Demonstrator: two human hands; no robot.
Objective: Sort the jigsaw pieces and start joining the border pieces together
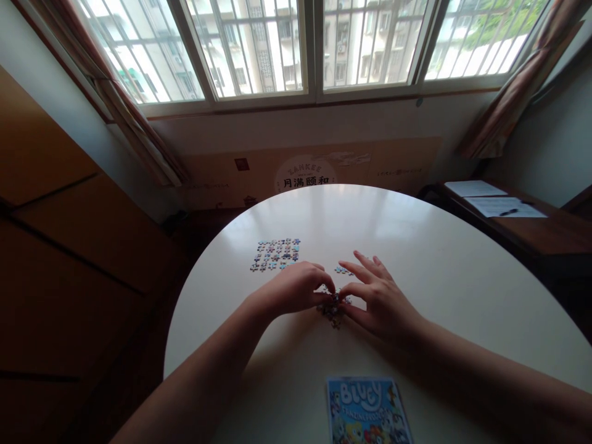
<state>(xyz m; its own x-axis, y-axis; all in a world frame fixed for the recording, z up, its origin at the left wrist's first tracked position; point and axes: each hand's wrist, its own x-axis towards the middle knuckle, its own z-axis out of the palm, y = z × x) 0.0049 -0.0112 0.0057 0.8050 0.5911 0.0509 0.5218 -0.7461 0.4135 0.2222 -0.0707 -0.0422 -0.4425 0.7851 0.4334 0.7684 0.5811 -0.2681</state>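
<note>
- Over the middle of the tabletop, the bare left hand (303, 287) and bare right hand (382, 299) face each other, each thumb and forefinger narrowly apart; whether either pinches a piece, I cannot tell. The right hand's other fingers fan out, raised.
- With fingertips working so close together, one hand could knock a piece from the other or scatter loose ones; careless prying could bend a tab.
- Right at both sets of fingertips lies a small heap of multicoloured, interlocking-shaped jigsaw pieces (333, 313), partly hidden by them and spilling towards the wearer.
- Just beyond the right forefinger sits a little pale-blue cluster of jigsaw pieces (342, 270), partly covered by that hand.
- Past the left knuckles, multicoloured jigsaw pieces in a squarish set of rows (287, 255) lie flat.
- Nearer the wearer, well apart from the fingers, rests a blue, rectangular "Bluey" picture cover (367, 410).
- Beneath everything spreads a glossy white, round-edged table (444, 246).
</note>
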